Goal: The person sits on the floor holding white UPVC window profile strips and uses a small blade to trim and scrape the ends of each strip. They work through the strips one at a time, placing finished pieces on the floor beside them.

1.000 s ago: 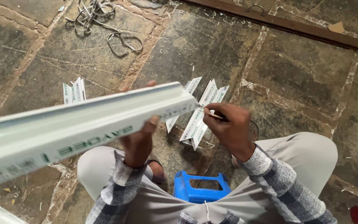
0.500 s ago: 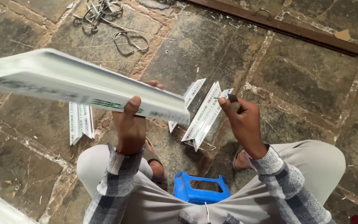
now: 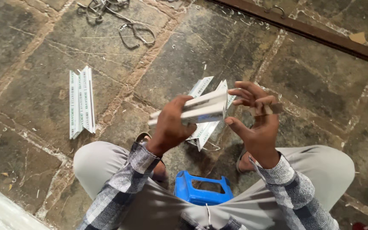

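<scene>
The left hand (image 3: 173,125) closes around a white plastic channel section (image 3: 201,110), fingers wrapped over its top so the cut end points toward the right hand (image 3: 256,123), which is half open with fingers spread and curled beside that end, thumb just under it; a small dark object (too blurred to tell what) appears pinched between two of its fingers. The channel is held level in the air between the knees, above the floor, apparently so its end face can be reached from the side. Directly below it, more cut white channel pieces (image 3: 205,127) lie fanned on the stone floor (image 3: 311,85), within easy reach. A second small stack of cut pieces (image 3: 81,102) rests well apart to the person's left. The person sits low on a blue plastic stool (image 3: 201,191), knees wide, in a checked shirt. Bent wire loops (image 3: 137,34) lie farther out near the top of the view
</scene>
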A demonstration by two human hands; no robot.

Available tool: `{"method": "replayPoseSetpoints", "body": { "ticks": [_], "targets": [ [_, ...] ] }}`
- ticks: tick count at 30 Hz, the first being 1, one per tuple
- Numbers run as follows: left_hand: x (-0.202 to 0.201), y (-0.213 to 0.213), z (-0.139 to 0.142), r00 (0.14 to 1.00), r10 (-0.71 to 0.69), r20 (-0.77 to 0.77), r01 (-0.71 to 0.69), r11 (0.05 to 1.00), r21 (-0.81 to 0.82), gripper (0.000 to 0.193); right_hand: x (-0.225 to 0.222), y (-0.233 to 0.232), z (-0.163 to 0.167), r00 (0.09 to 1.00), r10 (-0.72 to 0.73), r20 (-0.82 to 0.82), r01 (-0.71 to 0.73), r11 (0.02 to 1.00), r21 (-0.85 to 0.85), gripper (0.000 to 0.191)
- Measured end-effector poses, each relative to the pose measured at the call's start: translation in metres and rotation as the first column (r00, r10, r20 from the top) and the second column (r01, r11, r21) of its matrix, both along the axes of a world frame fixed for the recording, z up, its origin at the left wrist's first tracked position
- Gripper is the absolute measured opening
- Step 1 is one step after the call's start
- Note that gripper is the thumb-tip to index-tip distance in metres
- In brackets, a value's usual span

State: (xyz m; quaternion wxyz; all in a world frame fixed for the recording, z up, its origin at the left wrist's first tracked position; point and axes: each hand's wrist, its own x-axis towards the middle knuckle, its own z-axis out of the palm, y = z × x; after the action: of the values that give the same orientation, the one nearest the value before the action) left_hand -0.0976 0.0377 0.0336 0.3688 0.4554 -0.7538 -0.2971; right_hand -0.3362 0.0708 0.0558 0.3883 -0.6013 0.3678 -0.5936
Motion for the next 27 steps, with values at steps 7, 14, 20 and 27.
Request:
{"method": "replayPoseSetpoints", "body": {
  "ticks": [7,14,20,27],
  "targets": [
    [0.006,-0.003,0.020,0.938,-0.039,0.346,0.043,0.999,-0.003,0.067,-0.003,0.005,-0.017,0.999,-0.014,0.046,0.005,0.980,0.199,0.056],
    [-0.012,0.009,0.003,0.946,-0.257,-0.198,0.294,0.936,0.192,0.060,0.005,0.010,-0.011,0.990,-0.001,-0.139,0.024,0.985,0.169,0.048],
    [-0.029,0.023,0.004,0.922,-0.088,-0.378,0.206,0.936,0.285,0.047,0.009,0.014,0.009,0.923,-0.135,-0.361,0.132,0.991,-0.032,0.018],
    [-0.020,0.013,0.014,0.962,0.139,-0.235,-0.071,0.958,0.279,0.045,0.029,0.021,0.013,0.697,-0.236,-0.677,0.153,0.971,-0.182,0.030]
  ]
}}
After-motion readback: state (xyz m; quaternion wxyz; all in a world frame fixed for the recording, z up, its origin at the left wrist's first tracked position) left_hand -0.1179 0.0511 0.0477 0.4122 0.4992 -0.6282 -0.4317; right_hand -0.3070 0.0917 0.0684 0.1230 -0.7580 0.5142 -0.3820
